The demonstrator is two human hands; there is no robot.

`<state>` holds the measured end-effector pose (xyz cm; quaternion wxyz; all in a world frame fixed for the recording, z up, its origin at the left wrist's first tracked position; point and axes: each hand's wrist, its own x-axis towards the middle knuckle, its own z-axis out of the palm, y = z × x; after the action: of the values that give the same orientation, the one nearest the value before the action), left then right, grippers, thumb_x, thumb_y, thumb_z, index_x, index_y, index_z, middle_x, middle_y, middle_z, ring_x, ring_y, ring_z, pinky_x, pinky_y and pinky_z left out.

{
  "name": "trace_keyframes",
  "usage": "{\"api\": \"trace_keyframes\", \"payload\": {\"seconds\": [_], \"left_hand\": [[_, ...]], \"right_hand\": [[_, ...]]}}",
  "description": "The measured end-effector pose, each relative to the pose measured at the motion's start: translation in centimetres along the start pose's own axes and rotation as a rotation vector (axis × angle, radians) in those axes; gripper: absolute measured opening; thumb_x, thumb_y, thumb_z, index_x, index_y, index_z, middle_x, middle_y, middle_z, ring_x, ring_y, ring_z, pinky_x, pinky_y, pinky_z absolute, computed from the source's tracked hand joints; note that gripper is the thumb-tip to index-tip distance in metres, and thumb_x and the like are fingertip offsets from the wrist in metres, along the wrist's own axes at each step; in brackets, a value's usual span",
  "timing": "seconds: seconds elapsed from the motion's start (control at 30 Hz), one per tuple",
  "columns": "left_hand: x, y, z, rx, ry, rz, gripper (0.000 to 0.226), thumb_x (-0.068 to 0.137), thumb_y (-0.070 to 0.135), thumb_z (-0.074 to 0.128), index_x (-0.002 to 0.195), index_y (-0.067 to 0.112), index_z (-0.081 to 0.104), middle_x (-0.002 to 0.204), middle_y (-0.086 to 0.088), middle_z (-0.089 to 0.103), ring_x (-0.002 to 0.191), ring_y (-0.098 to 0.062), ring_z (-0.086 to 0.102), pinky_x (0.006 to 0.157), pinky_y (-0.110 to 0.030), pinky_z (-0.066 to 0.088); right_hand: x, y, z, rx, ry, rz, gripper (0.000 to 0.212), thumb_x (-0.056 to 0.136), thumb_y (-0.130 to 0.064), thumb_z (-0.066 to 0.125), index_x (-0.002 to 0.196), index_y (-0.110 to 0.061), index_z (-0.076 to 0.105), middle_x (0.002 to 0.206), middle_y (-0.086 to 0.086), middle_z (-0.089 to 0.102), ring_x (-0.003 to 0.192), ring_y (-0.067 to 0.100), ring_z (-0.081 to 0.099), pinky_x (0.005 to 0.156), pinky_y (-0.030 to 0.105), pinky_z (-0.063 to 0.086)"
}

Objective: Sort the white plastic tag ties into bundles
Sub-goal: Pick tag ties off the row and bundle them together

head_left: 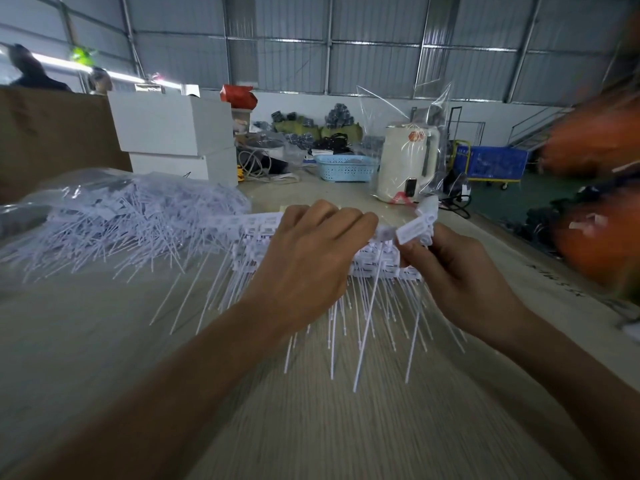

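Aligned tag-tie stack (377, 263) at bench (104, 341) centre; left hand (311, 251) curled over it, right hand (453, 268) pinching one tie head (414, 230). Risk: stems splay, stack slumps toward loose heap (138, 216) at 10 o'clock.

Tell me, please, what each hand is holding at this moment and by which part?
The right hand pinches a tag tie by its flat head. The left hand grips the aligned stack of ties at the heads.
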<state>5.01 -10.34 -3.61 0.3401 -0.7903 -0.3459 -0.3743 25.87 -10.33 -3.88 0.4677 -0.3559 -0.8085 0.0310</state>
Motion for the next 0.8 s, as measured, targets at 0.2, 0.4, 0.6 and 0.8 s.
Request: {"api": "trace_keyframes", "payload": {"seconds": [0.2,0.4,0.6,0.8], "left_hand": [[-0.1,-0.1,-0.1,-0.059,0.014,0.031,0.03,0.086,0.0,0.067,0.116,0.005,0.067,0.107,-0.009,0.07,0.094,-0.032,0.062,0.08,-0.046,0.048],[0.0,-0.2,-0.3,-0.07,0.054,0.01,0.024,0.089,0.009,0.068,0.113,0.005,0.068,0.103,-0.009,0.069,0.092,-0.032,0.063,0.079,-0.046,0.048],[0.0,-0.4,-0.5,-0.023,0.128,0.016,0.028,0.081,0.001,0.079,0.107,0.005,0.071,0.101,-0.009,0.07,0.089,-0.032,0.064,0.078,-0.044,0.047],[-0.1,-0.9,-0.6,0.026,0.154,0.019,0.031,0.077,-0.003,0.081,0.105,0.006,0.071,0.101,-0.008,0.071,0.089,-0.031,0.064,0.078,-0.044,0.047]], "right_hand": [[0.0,0.7,-1.4,-0.342,0.015,-0.171,0.039,0.099,-0.038,0.037,0.094,-0.01,0.064,0.072,-0.007,0.046,0.06,0.015,0.04,0.054,0.032,0.034],[0.0,1.3,-0.9,-0.317,0.001,-0.089,0.048,0.099,-0.049,0.031,0.088,-0.012,0.058,0.079,0.006,0.056,0.067,0.027,0.053,0.059,0.042,0.046],[0.1,1.4,-0.7,-0.216,-0.04,-0.051,0.026,0.102,-0.049,0.034,0.085,-0.038,0.05,0.065,-0.008,0.061,0.059,0.01,0.058,0.059,0.042,0.049],[0.2,1.6,-1.4,-0.326,-0.068,-0.098,0.032,0.103,-0.045,0.032,0.094,-0.023,0.053,0.068,-0.006,0.059,0.056,0.018,0.053,0.054,0.038,0.045]]}}
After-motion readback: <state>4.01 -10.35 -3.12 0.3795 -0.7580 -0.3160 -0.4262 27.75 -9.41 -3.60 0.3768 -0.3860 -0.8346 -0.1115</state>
